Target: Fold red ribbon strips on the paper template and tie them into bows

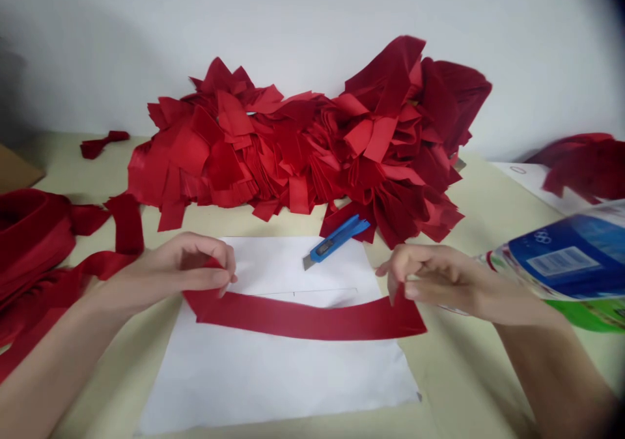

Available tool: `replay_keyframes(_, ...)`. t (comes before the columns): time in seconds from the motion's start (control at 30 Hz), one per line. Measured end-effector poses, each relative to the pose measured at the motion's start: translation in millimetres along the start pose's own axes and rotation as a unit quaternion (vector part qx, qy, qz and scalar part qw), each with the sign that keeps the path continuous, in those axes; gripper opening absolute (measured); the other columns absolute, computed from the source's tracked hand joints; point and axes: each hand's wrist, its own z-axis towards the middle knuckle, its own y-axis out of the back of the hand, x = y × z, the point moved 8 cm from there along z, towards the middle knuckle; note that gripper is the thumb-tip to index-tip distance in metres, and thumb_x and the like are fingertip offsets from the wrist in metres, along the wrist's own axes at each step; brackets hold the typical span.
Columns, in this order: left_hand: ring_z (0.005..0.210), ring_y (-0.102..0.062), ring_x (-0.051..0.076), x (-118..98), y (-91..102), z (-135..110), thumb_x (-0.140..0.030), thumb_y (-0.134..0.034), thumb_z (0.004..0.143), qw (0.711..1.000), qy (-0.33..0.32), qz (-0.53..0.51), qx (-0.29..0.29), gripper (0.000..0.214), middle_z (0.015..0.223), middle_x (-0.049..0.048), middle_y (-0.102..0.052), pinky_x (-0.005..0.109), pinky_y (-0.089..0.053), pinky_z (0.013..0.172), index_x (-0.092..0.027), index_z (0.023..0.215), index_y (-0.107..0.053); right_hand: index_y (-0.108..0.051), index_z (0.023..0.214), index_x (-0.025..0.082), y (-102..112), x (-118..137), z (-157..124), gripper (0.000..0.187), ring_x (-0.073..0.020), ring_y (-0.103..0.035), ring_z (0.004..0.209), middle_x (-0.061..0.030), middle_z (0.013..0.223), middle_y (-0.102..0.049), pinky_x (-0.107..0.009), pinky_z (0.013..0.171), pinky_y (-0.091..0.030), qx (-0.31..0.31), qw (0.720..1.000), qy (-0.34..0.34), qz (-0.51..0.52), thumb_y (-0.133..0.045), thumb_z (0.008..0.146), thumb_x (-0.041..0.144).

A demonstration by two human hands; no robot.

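Observation:
Between my two hands a red velvet ribbon strip [312,318] hangs in a slight sag over a white paper sheet [283,380]. Thumb and fingers of my left hand [205,266] pinch its left end. At the other end, my right hand [420,273] pinches it in the same way. A thin ruled line with a short tick shows on the paper just behind the strip. A blue box cutter [336,240], its blade showing, lies on the far part of the sheet.
Behind the paper a large heap of red ribbon pieces [293,146] stands by the wall. A roll of red ribbon [34,243] sits at left, its loose length trailing near my left arm. At right are a blue printed package [561,256] and more red fabric [586,165].

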Motion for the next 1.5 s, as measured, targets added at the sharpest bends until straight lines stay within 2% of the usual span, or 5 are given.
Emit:
replay_keyframes(0.13,0.067,-0.048,0.013,12,-26.7,8,-0.04,-0.049,0.088,0.99,0.039,0.125,0.046,0.027,0.073,-0.0004,-0.056,0.024,-0.04,0.062,-0.019,0.075,-0.062,-0.057,0.084,0.018,-16,-10,7,0.017,-0.012,-0.048,0.069,-0.0001,0.078,-0.055,-0.024,0.061,-0.037,0.064,0.991,-0.066,-0.092,-0.055,0.087,0.034)
replay_keyframes(0.43,0.085,-0.056,0.017,22,-56.0,14,-0.021,-0.053,0.083,0.978,0.018,0.205,0.03,0.012,0.095,-0.0007,-0.061,0.031,-0.043,0.079,-0.025,0.088,-0.063,-0.057,0.085,0.02,-31,-18,13,0.02,-0.0129,-0.051,0.075,0.0013,0.082,-0.057,-0.025,0.069,-0.04,0.084,0.985,-0.065,-0.133,-0.048,0.09,0.038)
replay_keyframes(0.67,0.088,-0.056,0.015,17,-20.0,13,-0.025,-0.054,0.085,0.993,0.04,0.106,-0.044,0.005,0.089,-0.0011,-0.059,0.027,-0.043,0.08,-0.022,0.085,-0.059,-0.056,0.085,0.02,-28,-18,11,0.018,-0.0117,-0.048,0.071,0.0018,0.079,-0.055,-0.024,0.065,-0.038,0.086,0.987,-0.062,-0.124,-0.049,0.09,0.035)
replay_keyframes(1.13,0.076,-0.058,0.011,31,-22.9,-11,-0.021,-0.064,0.079,0.961,0.135,0.113,0.215,0.01,0.086,-0.0034,-0.062,0.018,-0.043,0.068,-0.024,0.088,-0.063,-0.06,0.088,0.019,-27,-18,-1,0.019,-0.0114,-0.049,0.07,0.0005,0.079,-0.057,-0.024,0.062,-0.037,0.173,0.976,-0.081,-0.099,-0.053,0.088,0.036)
replay_keyframes(1.5,0.071,-0.054,0.012,28,-5.8,-10,-0.026,-0.062,0.079,0.966,0.14,0.149,0.156,0.009,0.08,-0.0019,-0.062,0.019,-0.041,0.064,-0.024,0.088,-0.064,-0.055,0.083,0.018,-22,-19,7,0.019,-0.0097,-0.045,0.064,0.0016,0.074,-0.051,-0.022,0.056,-0.035,0.124,0.987,-0.082,-0.068,-0.051,0.089,0.035)
